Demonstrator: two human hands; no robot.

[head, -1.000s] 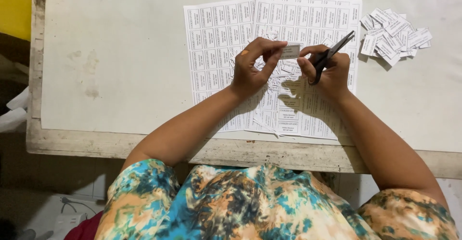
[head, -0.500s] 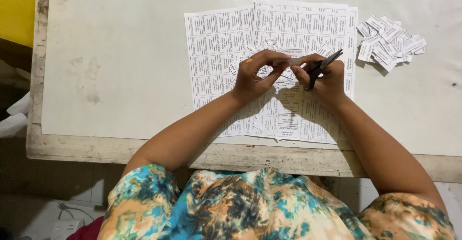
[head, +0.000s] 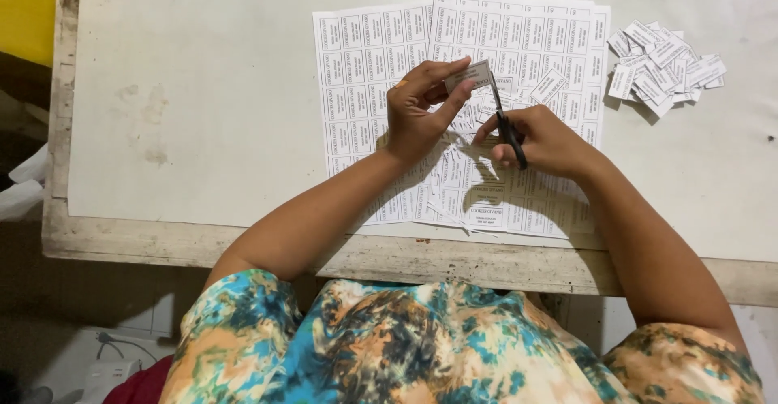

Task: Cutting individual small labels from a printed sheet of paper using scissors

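Now our left hand fingers pinch a small label above the printed sheets; our right hand grips scissors, with cut labels piled at two o'clock.

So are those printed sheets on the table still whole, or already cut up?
Partly cut. The printed sheets lie flat and uncut at the top, but near the hands they break into loose strips. A pile of cut labels sits to the right.

Matt paper label sheets, worn wooden table
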